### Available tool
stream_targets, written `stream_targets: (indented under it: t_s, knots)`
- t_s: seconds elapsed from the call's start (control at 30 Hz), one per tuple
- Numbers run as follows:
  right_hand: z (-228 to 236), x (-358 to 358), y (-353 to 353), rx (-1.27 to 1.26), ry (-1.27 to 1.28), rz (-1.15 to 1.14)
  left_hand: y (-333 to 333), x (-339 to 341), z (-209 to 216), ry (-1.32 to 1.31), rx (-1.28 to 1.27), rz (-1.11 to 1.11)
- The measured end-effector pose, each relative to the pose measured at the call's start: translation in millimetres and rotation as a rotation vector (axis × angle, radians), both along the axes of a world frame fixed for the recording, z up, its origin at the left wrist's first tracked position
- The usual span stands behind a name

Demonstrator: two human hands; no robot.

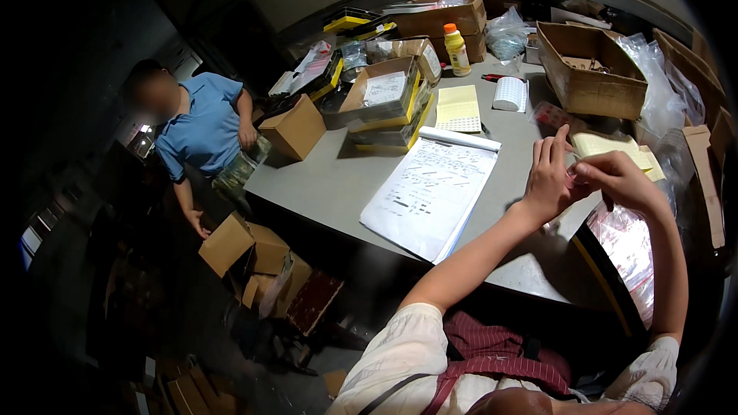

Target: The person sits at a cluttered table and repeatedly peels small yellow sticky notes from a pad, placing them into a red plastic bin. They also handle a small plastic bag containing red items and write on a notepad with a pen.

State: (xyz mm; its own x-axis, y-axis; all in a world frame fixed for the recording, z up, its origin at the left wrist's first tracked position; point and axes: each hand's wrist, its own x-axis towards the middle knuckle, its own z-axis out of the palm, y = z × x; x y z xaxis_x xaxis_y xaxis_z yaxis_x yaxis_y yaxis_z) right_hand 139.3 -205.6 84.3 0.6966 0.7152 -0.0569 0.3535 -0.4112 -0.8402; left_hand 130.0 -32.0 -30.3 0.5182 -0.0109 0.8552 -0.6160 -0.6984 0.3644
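My left hand (547, 178) and my right hand (621, 178) meet above the right part of the grey table (338, 184). Their fingertips close together on a small thing between them, mostly hidden and too small to name. Several yellow sheets (611, 147) lie just beyond my right hand. Left of my hands rests an open notepad (432, 188) with handwriting on its top page. Beneath my right forearm is a black-and-yellow-edged box (607, 277) with shiny clear plastic bags (626, 250) in it.
A brown carton (592, 96) stands beyond my hands, beside clear plastic bags (653, 77). Farther back are a yellow bottle with an orange cap (457, 50), a yellow sticker sheet (458, 107) and stacked boxes (384, 107). A person in a blue shirt (201, 119) stands left, near open cartons (265, 257).
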Motion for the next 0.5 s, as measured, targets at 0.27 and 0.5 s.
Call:
stream_targets:
  t_s: [0.27,0.5]
  knots:
    - [-14,16,-6,0.061,-0.145,-0.004,4,-8,10,0.038,-0.057,-0.124]
    - [-14,21,-15,0.252,-0.301,0.012,23,-4,13,0.432,-0.832,-0.784]
